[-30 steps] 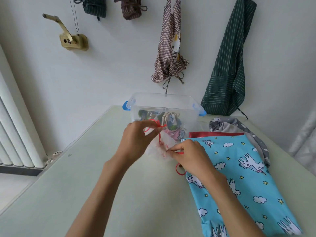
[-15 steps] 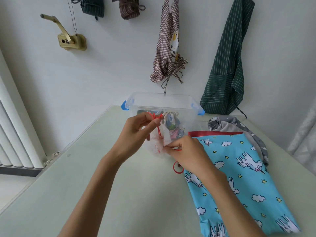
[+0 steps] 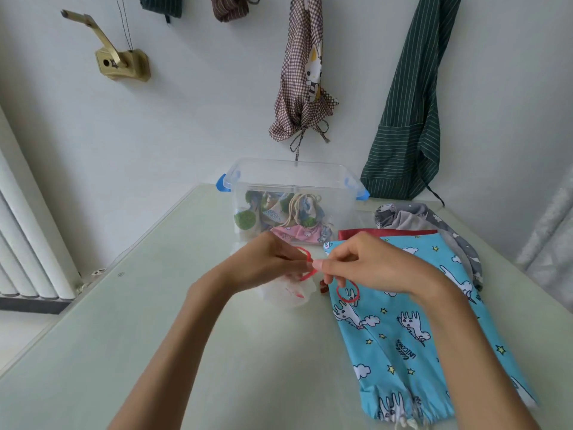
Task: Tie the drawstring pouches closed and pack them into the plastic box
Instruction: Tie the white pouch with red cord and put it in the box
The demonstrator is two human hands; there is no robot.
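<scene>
The white pouch (image 3: 286, 294) is motion-blurred and partly covered by the left hand (image 3: 266, 262), so its mouth cannot be read. The red cord (image 3: 310, 268) vanishes between both hands' fingers, the right hand (image 3: 369, 262) hiding its run. The blue unicorn bag (image 3: 412, 330) is crossed by the right forearm.

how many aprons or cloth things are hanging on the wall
4: a dark green bundle top left, a brown bundle beside it, a checked apron above the plastic box, and a green striped apron right. More may hang out of frame.
</scene>
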